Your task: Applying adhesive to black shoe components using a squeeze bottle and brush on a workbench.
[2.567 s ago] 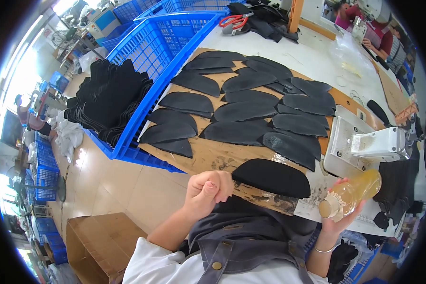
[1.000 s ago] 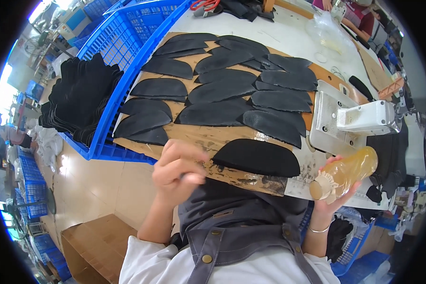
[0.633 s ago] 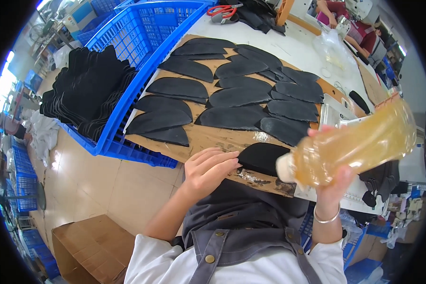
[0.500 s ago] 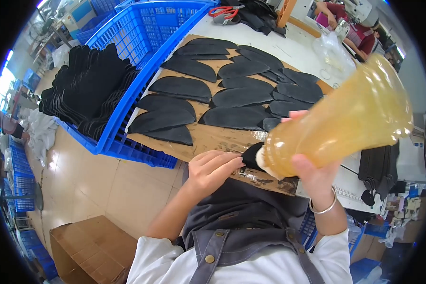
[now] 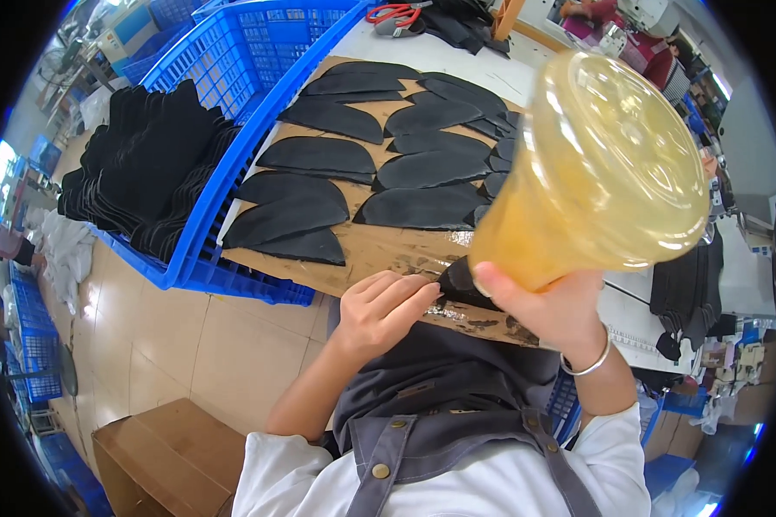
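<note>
Amber, glossy, round-based bottle (image 5: 603, 172) tilted in the right hand (image 5: 556, 312).

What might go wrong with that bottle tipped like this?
The bottle, held base up in the right hand, could let out too much over the nearest black piece.

The left hand's fingertips are at that piece's left end, so they might get smeared.

The bottle hides much of the piece, so a spill might go unnoticed.
</note>
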`<state>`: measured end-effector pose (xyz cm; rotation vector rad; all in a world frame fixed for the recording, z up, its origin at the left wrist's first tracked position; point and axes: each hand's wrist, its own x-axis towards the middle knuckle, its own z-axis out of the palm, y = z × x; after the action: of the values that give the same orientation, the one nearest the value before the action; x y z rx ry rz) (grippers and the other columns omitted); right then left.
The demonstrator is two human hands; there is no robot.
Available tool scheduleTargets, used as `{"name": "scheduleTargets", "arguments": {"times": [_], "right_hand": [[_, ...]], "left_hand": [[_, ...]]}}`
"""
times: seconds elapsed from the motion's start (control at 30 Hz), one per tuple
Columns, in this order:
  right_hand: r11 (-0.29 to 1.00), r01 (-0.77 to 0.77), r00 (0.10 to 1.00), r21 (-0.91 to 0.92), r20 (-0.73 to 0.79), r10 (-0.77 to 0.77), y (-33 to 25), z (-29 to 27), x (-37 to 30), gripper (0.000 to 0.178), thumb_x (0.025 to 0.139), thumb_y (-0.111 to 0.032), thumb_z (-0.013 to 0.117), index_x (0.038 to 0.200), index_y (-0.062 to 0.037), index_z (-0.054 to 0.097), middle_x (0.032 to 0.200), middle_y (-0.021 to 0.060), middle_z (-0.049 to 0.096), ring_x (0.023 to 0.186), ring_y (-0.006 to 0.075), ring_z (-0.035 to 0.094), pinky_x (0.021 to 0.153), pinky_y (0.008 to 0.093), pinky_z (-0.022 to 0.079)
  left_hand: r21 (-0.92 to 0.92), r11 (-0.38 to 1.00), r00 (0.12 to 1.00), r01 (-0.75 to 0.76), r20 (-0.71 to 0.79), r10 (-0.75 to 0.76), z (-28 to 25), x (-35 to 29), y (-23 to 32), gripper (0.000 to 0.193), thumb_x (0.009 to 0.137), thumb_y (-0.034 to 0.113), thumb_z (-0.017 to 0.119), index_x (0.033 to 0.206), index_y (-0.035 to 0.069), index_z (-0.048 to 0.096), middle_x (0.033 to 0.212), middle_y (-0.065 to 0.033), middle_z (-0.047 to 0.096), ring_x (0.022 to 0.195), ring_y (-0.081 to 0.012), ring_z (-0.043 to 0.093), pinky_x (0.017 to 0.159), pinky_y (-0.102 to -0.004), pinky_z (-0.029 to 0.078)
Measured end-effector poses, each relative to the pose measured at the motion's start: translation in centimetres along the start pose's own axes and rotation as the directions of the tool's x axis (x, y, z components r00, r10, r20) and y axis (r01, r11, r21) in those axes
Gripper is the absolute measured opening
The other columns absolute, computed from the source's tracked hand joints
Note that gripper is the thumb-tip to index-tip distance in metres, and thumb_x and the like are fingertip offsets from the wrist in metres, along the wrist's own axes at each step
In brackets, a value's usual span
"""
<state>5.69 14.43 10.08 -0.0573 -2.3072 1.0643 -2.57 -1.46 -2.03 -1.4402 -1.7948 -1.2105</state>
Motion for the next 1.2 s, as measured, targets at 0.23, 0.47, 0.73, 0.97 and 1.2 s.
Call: {"name": "scheduleTargets", "arguments": {"times": [0.23, 0.47, 0.73, 0.97, 1.2], "right_hand": [[0.937, -0.250, 0.961, -0.243, -0.182, 0.209, 1.5, -7.4, -3.9, 0.044, 0.064, -0.012, 0.079, 0.101, 0.0009, 0.059, 0.092, 0.0097, 0.064, 0.082, 0.0181, 0.063, 0.076, 0.0314, 0.050], [0.934, -0.236, 0.921, 0.267, -0.246, 0.303, 0.3, -6.2, -3.3, 0.058, 0.069, -0.009, 0.075, 0.118, 0.0038, 0.048, 0.107, 0.0155, 0.060, 0.096, 0.0213, 0.060, 0.085, 0.0321, 0.048], [0.992, 0.102, 0.995, -0.070, 0.019, -0.101, 0.3, 0.2, -0.5, 0.052, 0.061, -0.023, 0.082, 0.100, 0.0000, 0.057, 0.093, 0.0135, 0.064, 0.082, 0.0251, 0.065, 0.070, 0.0315, 0.052], [0.990, -0.056, 0.998, -0.129, -0.014, 0.054, 2.3, -6.6, -4.4, 0.049, 0.063, -0.019, 0.081, 0.103, -0.0032, 0.060, 0.094, 0.0087, 0.065, 0.082, 0.0209, 0.064, 0.076, 0.0307, 0.051], [0.976, -0.189, 0.839, 0.111, -0.498, 0.220, 7.0, -12.3, -10.8, 0.053, 0.077, -0.030, 0.070, 0.118, -0.0027, 0.051, 0.112, 0.0144, 0.057, 0.097, 0.0295, 0.059, 0.084, 0.0397, 0.049]], "left_hand": [[0.011, 1.000, 0.999, 0.014, -0.031, -0.014, 0.0, -0.2, 0.1, 0.026, 0.061, 0.005, 0.065, 0.087, 0.005, 0.063, 0.080, -0.0050, 0.063, 0.062, -0.0171, 0.058, 0.055, -0.0264, 0.047], [-0.004, 1.000, 1.000, 0.002, -0.020, -0.002, -0.1, 0.2, 0.2, 0.027, 0.060, 0.003, 0.066, 0.086, 0.006, 0.063, 0.078, -0.0042, 0.063, 0.060, -0.0169, 0.058, 0.053, -0.0261, 0.046], [0.047, 0.999, 1.000, 0.018, -0.021, -0.017, 0.2, 1.4, 0.8, 0.027, 0.060, 0.000, 0.068, 0.085, 0.006, 0.061, 0.076, -0.0044, 0.063, 0.058, -0.0184, 0.058, 0.052, -0.0272, 0.047], [0.007, 0.999, 0.999, 0.052, 0.006, -0.052, -0.2, 0.8, 0.6, 0.027, 0.062, -0.002, 0.069, 0.086, 0.005, 0.061, 0.078, -0.0058, 0.064, 0.059, -0.0193, 0.059, 0.052, -0.0275, 0.047], [-0.122, 0.943, 0.942, 0.310, 0.171, -0.287, -1.9, 4.0, 1.6, 0.035, 0.060, 0.018, 0.082, 0.080, 0.005, 0.056, 0.087, -0.0082, 0.066, 0.067, -0.0212, 0.062, 0.055, -0.0282, 0.050]]}}
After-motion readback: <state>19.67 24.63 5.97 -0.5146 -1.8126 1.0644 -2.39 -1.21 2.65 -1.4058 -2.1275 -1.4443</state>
